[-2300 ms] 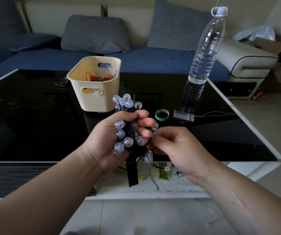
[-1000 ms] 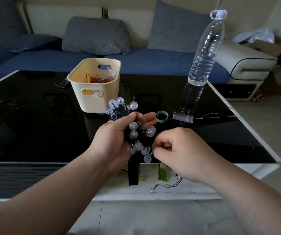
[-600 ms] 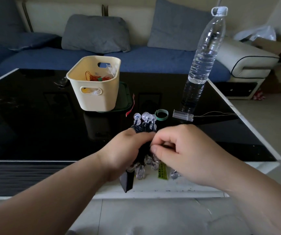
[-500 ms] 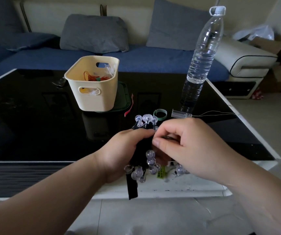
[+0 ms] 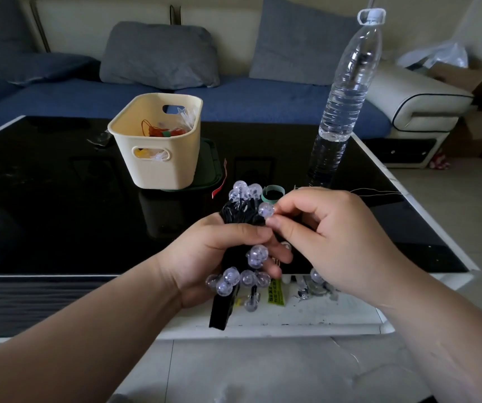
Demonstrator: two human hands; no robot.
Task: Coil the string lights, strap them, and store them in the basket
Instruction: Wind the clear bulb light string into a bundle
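Note:
My left hand (image 5: pixel 216 251) grips a coiled bundle of string lights (image 5: pixel 241 212), black wire with clear round bulbs sticking out above and below the fist. A black battery box (image 5: pixel 220 311) hangs under the hand. My right hand (image 5: pixel 335 237) pinches one bulb (image 5: pixel 266 210) at the top of the bundle between thumb and forefinger. A green strap ring (image 5: pixel 273 194) lies on the black table just beyond the bundle. The cream basket (image 5: pixel 158 167) stands further back on the left, holding other small items.
A tall clear water bottle (image 5: pixel 347 91) stands at the right of the black glass table (image 5: pixel 59 205). Thin wires (image 5: pixel 379 193) trail along the table's right side. A dark green lid (image 5: pixel 210 167) lies under the basket. A blue sofa sits behind.
The bundle rose slightly in my left hand. My right hand moved from the bundle's middle up to its top and now pinches a single bulb there.

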